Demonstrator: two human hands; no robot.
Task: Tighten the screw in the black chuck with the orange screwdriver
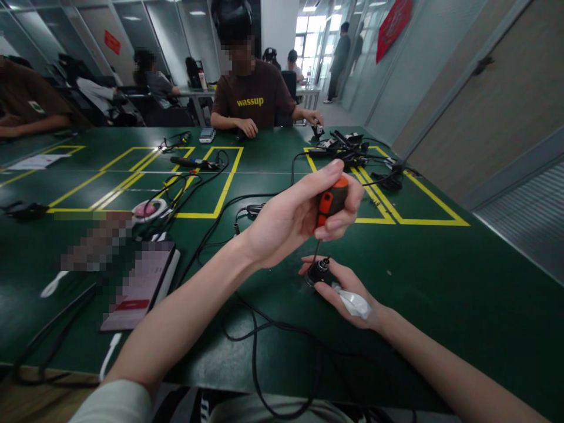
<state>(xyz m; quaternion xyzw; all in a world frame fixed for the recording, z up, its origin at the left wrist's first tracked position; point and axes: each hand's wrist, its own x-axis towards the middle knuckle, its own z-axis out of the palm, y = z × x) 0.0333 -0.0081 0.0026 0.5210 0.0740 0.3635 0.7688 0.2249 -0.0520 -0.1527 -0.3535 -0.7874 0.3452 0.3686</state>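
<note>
Left hand (304, 208): fingers wrapped round screwdriver (333, 198), shaft (316, 251) pointing down.
Right hand (347, 283): fingers parted just enough to clasp black part (320, 271).
Black part: low at bench (432, 294), under screwdriver (tip hidden).
Shaft: best kept aligned, pressed steadily, part braced.

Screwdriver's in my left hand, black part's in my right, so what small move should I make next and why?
Perhaps check that the screwdriver is seated before turning: your left hand grips its handle, its shaft slants down to the black part, and your right hand holds that part, but where the tip sits is too small to make out.
</note>
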